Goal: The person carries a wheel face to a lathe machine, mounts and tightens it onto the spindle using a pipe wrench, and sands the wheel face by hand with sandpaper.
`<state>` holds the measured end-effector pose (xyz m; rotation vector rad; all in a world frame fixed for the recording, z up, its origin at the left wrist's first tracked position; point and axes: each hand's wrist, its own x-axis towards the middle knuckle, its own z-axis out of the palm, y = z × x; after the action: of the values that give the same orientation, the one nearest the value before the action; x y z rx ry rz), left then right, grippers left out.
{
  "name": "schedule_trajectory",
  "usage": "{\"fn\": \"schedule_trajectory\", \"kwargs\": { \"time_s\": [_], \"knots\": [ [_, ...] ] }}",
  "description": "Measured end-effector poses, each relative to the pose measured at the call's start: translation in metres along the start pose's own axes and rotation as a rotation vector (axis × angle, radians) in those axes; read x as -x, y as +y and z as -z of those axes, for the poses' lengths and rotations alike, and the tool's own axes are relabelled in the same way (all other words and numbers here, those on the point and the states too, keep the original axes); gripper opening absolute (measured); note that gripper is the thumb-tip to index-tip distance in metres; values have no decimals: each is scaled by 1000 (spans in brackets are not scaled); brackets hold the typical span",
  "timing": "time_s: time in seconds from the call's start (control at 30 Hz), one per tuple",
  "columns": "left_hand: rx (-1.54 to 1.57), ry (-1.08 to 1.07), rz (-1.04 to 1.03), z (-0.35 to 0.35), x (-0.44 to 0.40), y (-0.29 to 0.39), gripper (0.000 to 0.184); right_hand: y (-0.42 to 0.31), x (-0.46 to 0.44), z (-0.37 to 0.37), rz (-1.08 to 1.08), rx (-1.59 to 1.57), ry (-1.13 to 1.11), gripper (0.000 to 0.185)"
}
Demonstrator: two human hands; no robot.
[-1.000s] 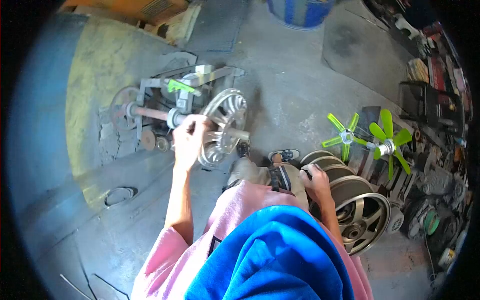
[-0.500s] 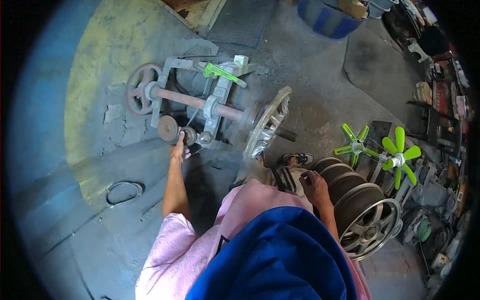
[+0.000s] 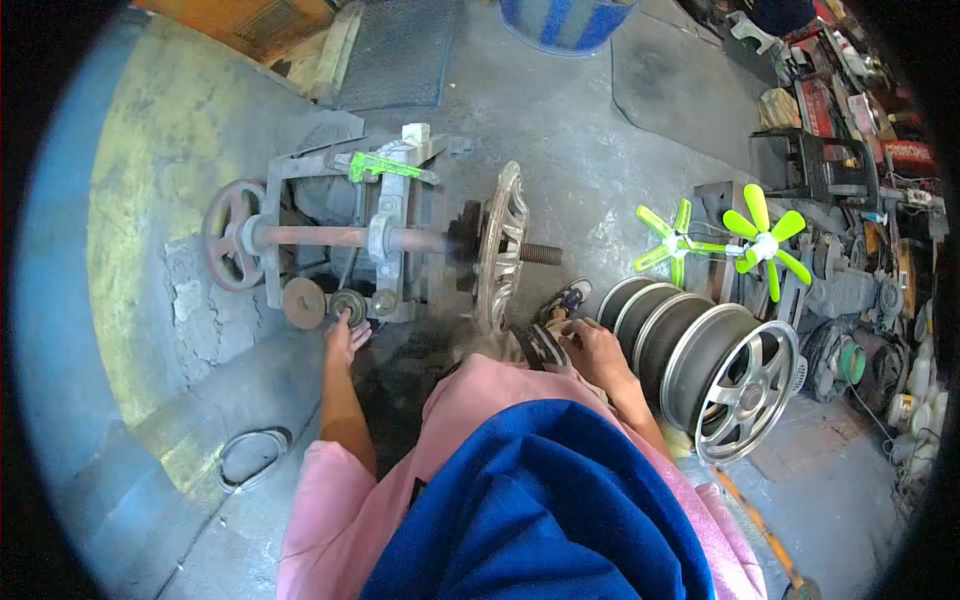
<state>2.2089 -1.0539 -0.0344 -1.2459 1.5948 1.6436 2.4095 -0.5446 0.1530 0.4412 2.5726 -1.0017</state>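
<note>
One machine stand [image 3: 397,195]: on floor, left side; red-brown shaft [image 3: 325,236] across it.
Rim stack [image 3: 682,350]: several, lying end to end, right side.
Mounted wheel rim [image 3: 500,245]: edge-on, threaded rod [image 3: 541,254] sticking out.
Green wrench [image 3: 388,168]: lying on stand.
Right hand [image 3: 594,354]: by thigh, fingers loosely bent; can't tell if holding anything.
Left hand [image 3: 345,341]: mostly open, fingertip at pulley, no grip.
Small pulley [image 3: 347,306]: stand's near edge.

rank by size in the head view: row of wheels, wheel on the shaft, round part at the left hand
1. Row of wheels
2. Wheel on the shaft
3. Round part at the left hand
</note>
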Motion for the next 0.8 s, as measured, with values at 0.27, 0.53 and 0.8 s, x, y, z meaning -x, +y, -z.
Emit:
{"fn": "schedule_trajectory", "kwargs": {
  "time_s": [0.27,0.53,0.8],
  "knots": [
    [-403,56,-267,4,59,14,35,-60,-37,5,213,-53,-3,26],
    [-1177,-263,-426,-89,268,88,28,-151,-40,3,565,-172,-314,77],
    [-1383,-632,-994,-231,340,86,39,-122,-18,22,347,5,-10,65]
  ]
}}
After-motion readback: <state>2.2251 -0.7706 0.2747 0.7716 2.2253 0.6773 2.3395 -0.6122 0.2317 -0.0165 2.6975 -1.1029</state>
